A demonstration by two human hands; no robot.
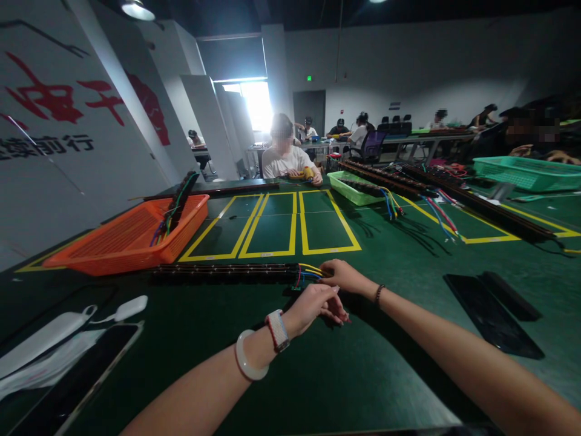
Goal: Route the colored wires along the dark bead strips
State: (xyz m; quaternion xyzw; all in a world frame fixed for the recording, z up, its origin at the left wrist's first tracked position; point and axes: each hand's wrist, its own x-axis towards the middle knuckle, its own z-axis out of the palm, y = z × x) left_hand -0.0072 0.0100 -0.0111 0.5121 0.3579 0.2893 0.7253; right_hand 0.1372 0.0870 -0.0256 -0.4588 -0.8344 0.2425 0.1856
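A long black strip (227,274), apparently a wiring harness in a channel, lies crosswise on the green table. Yellow, blue and red wires (311,270) come out of its right end. My right hand (342,277), with a dark beaded bracelet at the wrist, is closed around the loose ends of these wires; its fingertips are partly hidden. Just below and nearer to me hovers my left hand (318,304), wearing a watch and a pale bangle. Its fingers are loosely bent and apart, close to the right hand, with nothing visible in them.
An orange basket (122,242) with another wired strip stands at left. Yellow tape rectangles (267,251) mark the table. Green baskets (356,192) and more strips lie at right. A phone (492,315) lies front right, white items (49,339) front left. A person (285,160) sits opposite.
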